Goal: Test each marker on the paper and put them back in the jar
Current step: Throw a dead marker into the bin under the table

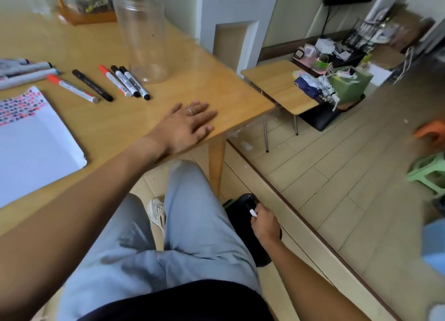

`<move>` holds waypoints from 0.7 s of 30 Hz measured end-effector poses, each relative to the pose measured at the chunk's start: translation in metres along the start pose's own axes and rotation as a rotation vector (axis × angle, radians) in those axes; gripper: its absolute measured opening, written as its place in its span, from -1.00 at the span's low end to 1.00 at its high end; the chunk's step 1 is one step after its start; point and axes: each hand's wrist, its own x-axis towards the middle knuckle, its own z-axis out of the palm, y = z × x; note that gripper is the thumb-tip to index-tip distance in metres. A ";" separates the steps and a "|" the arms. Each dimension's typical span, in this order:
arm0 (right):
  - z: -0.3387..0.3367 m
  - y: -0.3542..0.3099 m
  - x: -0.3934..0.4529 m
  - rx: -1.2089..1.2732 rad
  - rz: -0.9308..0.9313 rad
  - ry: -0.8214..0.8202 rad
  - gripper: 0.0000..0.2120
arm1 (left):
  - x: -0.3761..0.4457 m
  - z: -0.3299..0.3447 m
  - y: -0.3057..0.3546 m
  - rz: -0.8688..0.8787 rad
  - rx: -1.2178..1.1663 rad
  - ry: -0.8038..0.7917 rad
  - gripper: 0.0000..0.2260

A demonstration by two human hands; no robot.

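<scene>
My left hand lies flat, fingers straight, on the table; my right hand pinches a white marker low over a black bin.
Left to right: paper, loose markers, empty clear jar, side table.

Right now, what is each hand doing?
Left hand: open, flat on the table.
Right hand: down by the floor, gripping a white marker.

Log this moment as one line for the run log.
left hand flat on table | right hand holds marker down by black bin | jar empty | markers beside paper
</scene>
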 end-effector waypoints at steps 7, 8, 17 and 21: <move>0.005 0.005 0.005 -0.035 0.038 0.008 -0.74 | 0.001 -0.002 0.000 -0.003 0.011 -0.007 -0.42; 0.000 0.004 0.007 -0.030 0.026 0.026 -0.78 | 0.001 -0.001 -0.001 -0.001 0.012 -0.001 -0.43; -0.147 -0.083 0.032 0.088 -0.292 0.500 -0.87 | -0.026 -0.014 -0.010 -0.020 -0.058 0.112 -0.44; -0.213 -0.154 0.019 0.223 -0.534 0.677 -0.91 | -0.056 -0.039 -0.031 -0.086 -0.026 0.212 -0.46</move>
